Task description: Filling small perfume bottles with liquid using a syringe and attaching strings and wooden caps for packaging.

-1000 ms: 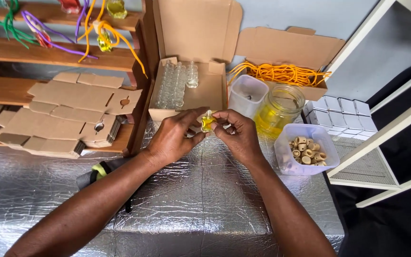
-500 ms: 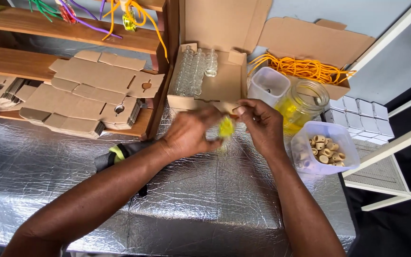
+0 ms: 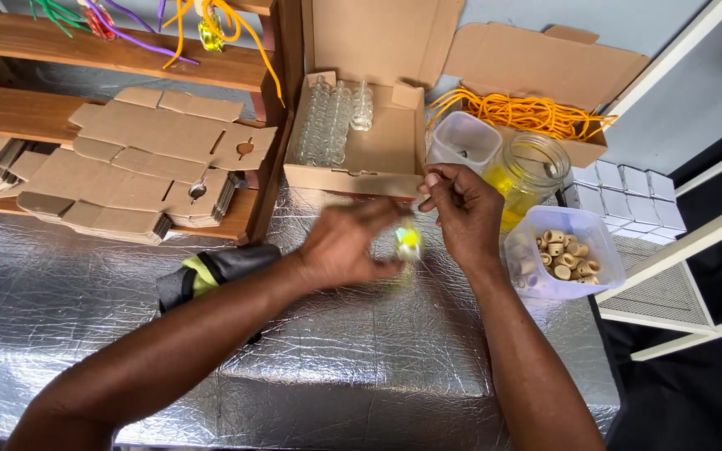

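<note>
Both hands have parted: left hand, blurred, grips a small yellow-filled bottle; right hand pinches something small near the jar.

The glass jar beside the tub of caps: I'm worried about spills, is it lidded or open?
Open: the glass jar shows a bare rim, with yellow liquid inside.

Small packing workshop, hand assembly station. Counter lined with silver foil sheet. Wooden shelf at far left: stacks of flat die-cut cardboard boxes, coloured cords. Far side: open carton of empty glass bottles, jar of yellow liquid, tub of wooden caps, white boxes.
</note>
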